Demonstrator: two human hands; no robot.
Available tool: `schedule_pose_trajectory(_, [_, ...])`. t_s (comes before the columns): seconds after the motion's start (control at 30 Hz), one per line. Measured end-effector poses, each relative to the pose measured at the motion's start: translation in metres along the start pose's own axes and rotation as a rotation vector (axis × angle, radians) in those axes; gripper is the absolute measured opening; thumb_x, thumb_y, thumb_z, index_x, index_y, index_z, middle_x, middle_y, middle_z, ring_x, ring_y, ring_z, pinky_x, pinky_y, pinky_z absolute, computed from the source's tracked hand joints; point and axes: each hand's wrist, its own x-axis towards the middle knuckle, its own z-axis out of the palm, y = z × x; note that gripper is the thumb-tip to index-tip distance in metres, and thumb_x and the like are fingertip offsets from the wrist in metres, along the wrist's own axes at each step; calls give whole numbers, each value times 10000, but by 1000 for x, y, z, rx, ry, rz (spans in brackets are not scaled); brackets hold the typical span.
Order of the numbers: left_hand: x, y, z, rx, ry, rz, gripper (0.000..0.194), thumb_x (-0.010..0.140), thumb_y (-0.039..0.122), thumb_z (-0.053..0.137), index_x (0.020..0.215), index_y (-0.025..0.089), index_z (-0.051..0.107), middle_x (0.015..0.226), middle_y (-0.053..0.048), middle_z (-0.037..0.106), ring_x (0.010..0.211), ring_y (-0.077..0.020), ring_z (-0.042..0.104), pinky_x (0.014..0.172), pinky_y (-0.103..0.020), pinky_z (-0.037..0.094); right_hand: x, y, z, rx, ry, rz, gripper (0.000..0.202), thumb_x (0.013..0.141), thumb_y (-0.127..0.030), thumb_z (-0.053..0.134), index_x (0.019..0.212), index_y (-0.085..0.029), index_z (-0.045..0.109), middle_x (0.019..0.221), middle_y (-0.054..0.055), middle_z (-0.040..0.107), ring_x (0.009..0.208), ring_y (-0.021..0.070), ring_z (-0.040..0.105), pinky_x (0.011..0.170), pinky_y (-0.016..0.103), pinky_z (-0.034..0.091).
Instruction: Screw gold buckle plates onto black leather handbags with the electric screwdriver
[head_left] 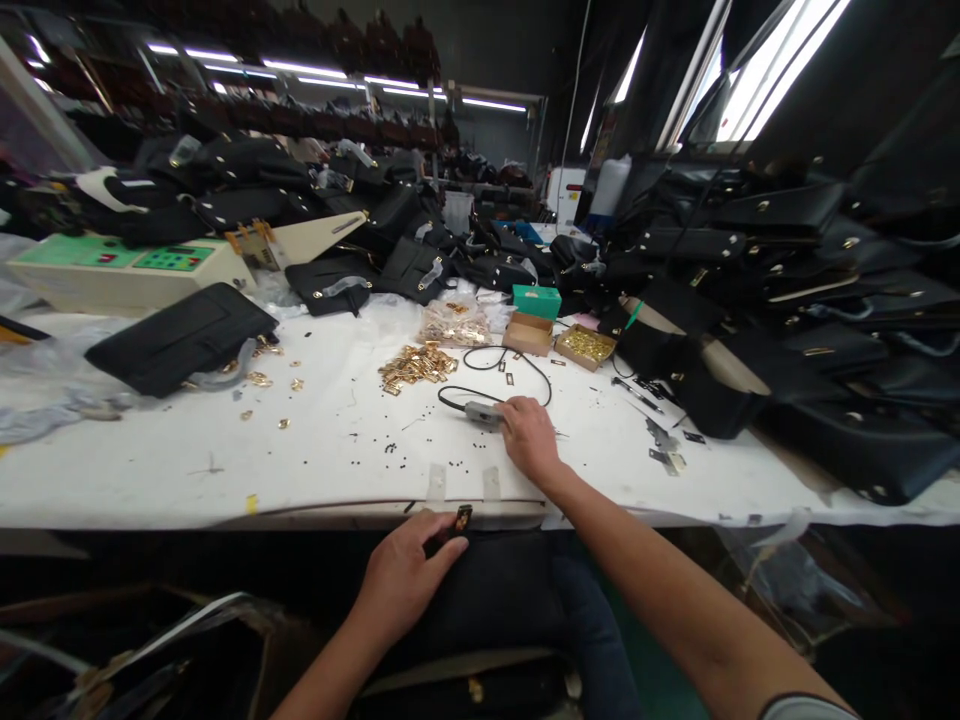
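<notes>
My right hand [529, 438] is closed around a slim grey electric screwdriver [482, 412] just above the white tabletop. From its left end a black cord [454, 389] loops back, and a thin tip shows past the hand on the right. My left hand [409, 565] pinches a small dark and gold metal clasp [463, 518] at the upper edge of a black bag [495, 600], which lies on my lap against the table front. Whether the clasp is fixed to the bag, I cannot tell.
Gold fittings [417, 367] are heaped mid-table, beside a box of small brass parts [587, 345] and an open cardboard box [528, 333]. Tiny black bits lie scattered nearby. Black bags [810, 290] pile up right and behind. A beige machine [127, 275] stands left.
</notes>
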Motion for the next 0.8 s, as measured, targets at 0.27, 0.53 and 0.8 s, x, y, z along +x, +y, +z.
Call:
schedule_pose_trajectory(0.27, [-40, -8, -1, -79, 78, -49, 274, 907, 455, 588, 1084, 315, 744, 1031, 6, 756, 998, -211, 708, 898, -315, 564, -44, -38, 30, 180, -197, -30, 662, 1003, -496, 467, 1493, -52, 455, 1589, 217, 367, 1473, 344, 351, 1193, 495, 299])
schedule_pose_trajectory(0.53, [-75, -13, -13, -228, 81, -124, 303, 847, 543, 651, 1013, 324, 777, 1048, 13, 782, 991, -233, 735, 909, -306, 594, -57, -93, 19, 562, -326, -427, 765, 974, -552, 514, 1606, -199, 264, 1639, 83, 308, 1508, 223, 309, 1224, 370, 304])
schedule_pose_trajectory(0.8, [-80, -9, -7, -237, 121, -85, 245, 828, 533, 671, 971, 369, 783, 998, 25, 783, 939, -237, 740, 833, -288, 618, -37, -84, 26, 308, -254, 25, 841, 888, -626, 602, 1486, -49, 475, 1591, 240, 341, 1512, 398, 242, 1222, 564, 222])
